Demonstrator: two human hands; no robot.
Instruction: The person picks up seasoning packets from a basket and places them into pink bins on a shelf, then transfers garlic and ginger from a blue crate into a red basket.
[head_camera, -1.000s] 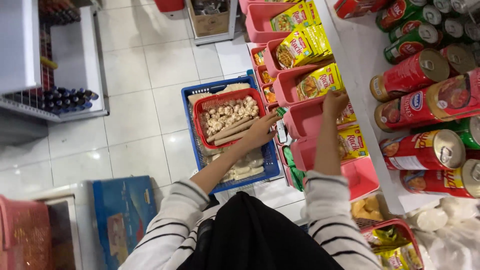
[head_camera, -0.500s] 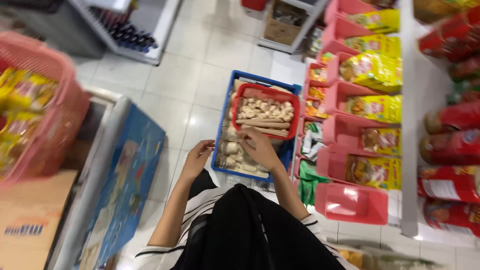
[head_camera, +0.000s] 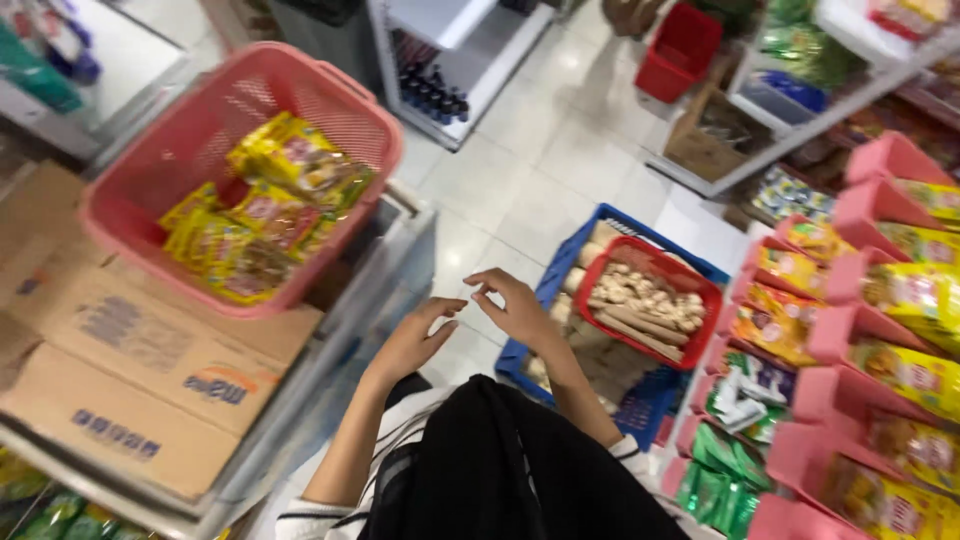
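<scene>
Both hands are up in the air, and both hold nothing. The left hand (head_camera: 415, 340) is open, with its fingers a little bent and its palm facing to the side. The right hand (head_camera: 510, 305) is open too, with its fingers curled loosely. The two hands are just beside each other but do not touch.

The pink basket (head_camera: 150, 120) is the big thing to look at here. It sits up high, to the left of the hands and well apart from them. Yellow packets (head_camera: 265, 205) lie in a pile inside it. Right under the pink basket is a brown cardboard box (head_camera: 130, 370), and the basket rests on it.

On the far side of the hands from the pink basket, down on the white floor (head_camera: 540, 170), is a blue crate (head_camera: 590, 235). A small red basket (head_camera: 700, 285) sits in the blue crate, and it is full of pale brown roots (head_camera: 640, 300). The right hand is nearest to this crate, just above its near edge.

Farther still from the pink basket are pink shelf bins (head_camera: 880, 165) with yellow bags (head_camera: 915, 295) in them, and green packets (head_camera: 715, 485) lower down.

The person wears a striped sleeve (head_camera: 320, 520) and a black cloth (head_camera: 500, 470) hangs down in front.
</scene>
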